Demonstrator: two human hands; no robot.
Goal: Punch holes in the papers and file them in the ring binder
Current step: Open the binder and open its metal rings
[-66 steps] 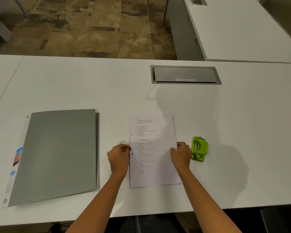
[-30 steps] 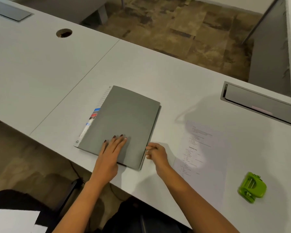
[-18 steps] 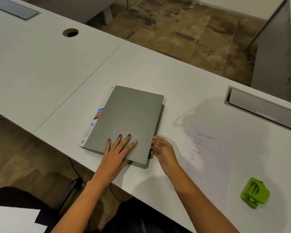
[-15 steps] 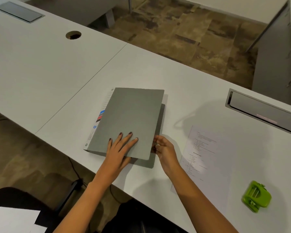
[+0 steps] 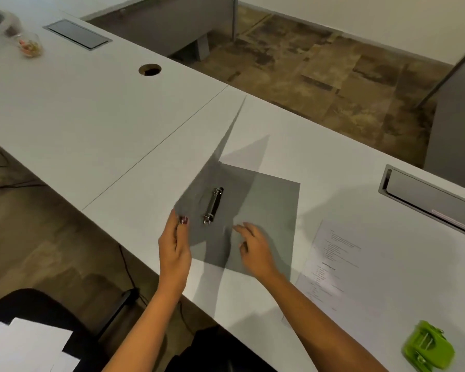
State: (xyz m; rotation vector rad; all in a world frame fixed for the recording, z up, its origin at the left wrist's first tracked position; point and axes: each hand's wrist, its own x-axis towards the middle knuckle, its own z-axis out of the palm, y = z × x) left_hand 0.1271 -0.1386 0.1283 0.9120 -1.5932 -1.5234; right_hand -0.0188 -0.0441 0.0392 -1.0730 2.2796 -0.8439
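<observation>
Ring binder [image 5: 266, 210] at mid-frame, front cover [image 5: 207, 178] raised, its edge pinched by left hand [image 5: 175, 248]. Ring mechanism [image 5: 213, 205] sits between the hands, long axis running up-frame. Right hand [image 5: 253, 248] is loose and empty over the back cover, nearer the papers [image 5: 333, 264] lying to its right. Hole punch [image 5: 427, 350] lower right. Table [image 5: 118, 116] likely leaves the cover room to fall leftward; desk edge close at lower left.

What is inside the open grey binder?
Only a metal ring mechanism on the bare grey binder; no sheets filed. The right hand hides part of the inside; the left hand holds the raised cover.
</observation>
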